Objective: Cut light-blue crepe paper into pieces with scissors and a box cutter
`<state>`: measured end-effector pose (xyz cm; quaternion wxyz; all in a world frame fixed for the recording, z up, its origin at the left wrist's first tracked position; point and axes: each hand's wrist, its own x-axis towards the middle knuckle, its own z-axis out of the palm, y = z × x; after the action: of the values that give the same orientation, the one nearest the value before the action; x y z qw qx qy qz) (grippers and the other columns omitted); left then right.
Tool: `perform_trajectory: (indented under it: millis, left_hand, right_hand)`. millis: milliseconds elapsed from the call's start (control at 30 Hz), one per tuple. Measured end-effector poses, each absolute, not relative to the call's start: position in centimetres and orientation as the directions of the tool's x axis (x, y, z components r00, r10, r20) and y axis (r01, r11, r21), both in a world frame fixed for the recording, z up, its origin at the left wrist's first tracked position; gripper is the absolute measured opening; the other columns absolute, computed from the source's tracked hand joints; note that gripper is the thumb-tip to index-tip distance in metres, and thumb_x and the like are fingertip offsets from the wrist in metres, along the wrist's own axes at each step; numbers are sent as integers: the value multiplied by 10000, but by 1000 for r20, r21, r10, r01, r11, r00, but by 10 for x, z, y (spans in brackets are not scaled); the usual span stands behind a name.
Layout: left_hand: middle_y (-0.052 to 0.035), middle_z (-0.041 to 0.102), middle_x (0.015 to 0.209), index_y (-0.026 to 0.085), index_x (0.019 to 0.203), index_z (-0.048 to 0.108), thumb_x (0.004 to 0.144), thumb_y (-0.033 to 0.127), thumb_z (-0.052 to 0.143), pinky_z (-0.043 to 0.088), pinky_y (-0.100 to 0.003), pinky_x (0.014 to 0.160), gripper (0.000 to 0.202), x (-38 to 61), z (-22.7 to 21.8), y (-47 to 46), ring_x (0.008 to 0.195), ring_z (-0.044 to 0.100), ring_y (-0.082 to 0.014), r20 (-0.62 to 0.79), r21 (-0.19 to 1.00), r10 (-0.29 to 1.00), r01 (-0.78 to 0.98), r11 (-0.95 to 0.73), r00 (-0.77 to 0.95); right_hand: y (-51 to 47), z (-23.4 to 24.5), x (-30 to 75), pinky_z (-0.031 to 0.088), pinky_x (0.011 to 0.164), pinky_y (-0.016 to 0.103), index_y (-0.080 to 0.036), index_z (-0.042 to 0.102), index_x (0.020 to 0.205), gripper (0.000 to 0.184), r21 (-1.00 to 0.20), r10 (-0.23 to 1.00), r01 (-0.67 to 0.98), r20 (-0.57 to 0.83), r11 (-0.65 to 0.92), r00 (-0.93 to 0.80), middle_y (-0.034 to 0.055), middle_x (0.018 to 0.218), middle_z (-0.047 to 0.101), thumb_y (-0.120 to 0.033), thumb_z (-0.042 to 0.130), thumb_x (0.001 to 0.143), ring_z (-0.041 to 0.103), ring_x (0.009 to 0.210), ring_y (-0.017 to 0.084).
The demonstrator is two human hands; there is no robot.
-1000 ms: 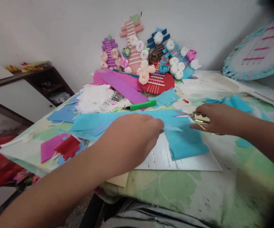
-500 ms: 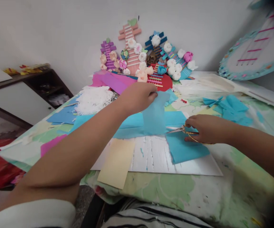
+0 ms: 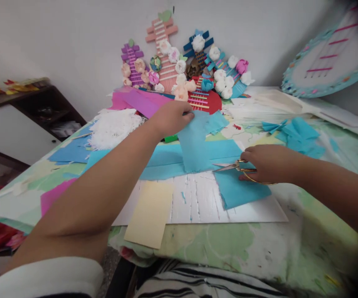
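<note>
Pinched in my left hand [image 3: 174, 118] is the top of a light blue strip of crepe paper [image 3: 194, 142], which hangs down over a longer blue sheet [image 3: 163, 156]. My right hand [image 3: 262, 163] has its fingers through the handles of gold-handled scissors [image 3: 235, 165]. Their blades are slightly apart and point left, close to the strip's lower right corner. Beneath the scissors lies a blue paper piece [image 3: 242, 192] on a white board [image 3: 194, 207] with scored lines. A cream card [image 3: 151, 213] rests across the board's front edge.
Behind my hands, several decorated guitar shapes [image 3: 163, 58] lean on the wall. White shredded paper [image 3: 115, 128] and purple paper [image 3: 144, 101] lie at the left, crumpled blue paper [image 3: 299, 136] at the right. A cabinet [image 3: 20, 128] stands beyond the table's left side.
The view has shifted a little, so most things sit slightly higher and further left. My left hand still pinches the strip, and the scissors stay by its lower corner.
</note>
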<state>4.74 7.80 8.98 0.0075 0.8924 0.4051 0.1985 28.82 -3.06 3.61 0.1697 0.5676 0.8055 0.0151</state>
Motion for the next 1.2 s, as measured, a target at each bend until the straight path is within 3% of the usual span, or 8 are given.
perform_trajectory:
  millis: [300,500,833,1000,1067,1200]
  left_hand:
    - [26,399,576,155,583,458,768,235,449,276,-241,565,201,54,89,83,552,382,-96,347,200,728,712,-673,591]
    - [23,429,594,157,612,493,768,240,451,280,-238,564,182,57,87,81,572,404,-103,359,219,717,693,-687,598]
    - [21,425,588,155,609,498,778,219,453,294,-242,570,186,55,91,72,572,407,-102,380,227,697,670,-707,608]
    - [16,448,616,156,653,526,779,225,447,303,-245,570,164,56,88,71,589,423,-107,392,240,696,663,-709,602]
    - [14,449,626,157,661,532,781,229,448,309,-247,587,163,55,90,71,599,429,-108,391,252,707,671,-698,589]
    - [13,446,635,157,665,532,781,224,453,316,-245,612,156,53,94,68,618,441,-110,372,273,733,687,-673,570]
  right_hand:
    - [-26,34,276,221,450,256,-177,617,804,456,218,919,916,-288,338,-270,87,781,619,-584,441,696,572,683,224]
    - [-25,36,277,246,474,250,-188,611,745,432,138,903,925,-309,354,-300,73,741,616,-585,446,698,556,654,192]
    - [-24,29,275,256,496,257,-181,610,709,430,110,889,909,-285,403,-360,69,710,610,-584,460,696,552,631,185]
    - [-24,29,278,276,503,244,-200,630,740,324,38,878,915,-298,402,-374,56,705,607,-477,463,735,543,631,165]
    - [-25,30,280,279,503,245,-209,632,744,312,44,880,919,-310,393,-361,50,707,610,-470,461,738,543,631,166]
    - [-29,30,280,251,475,258,-205,610,769,439,157,907,917,-279,368,-316,55,741,618,-599,428,705,552,646,205]
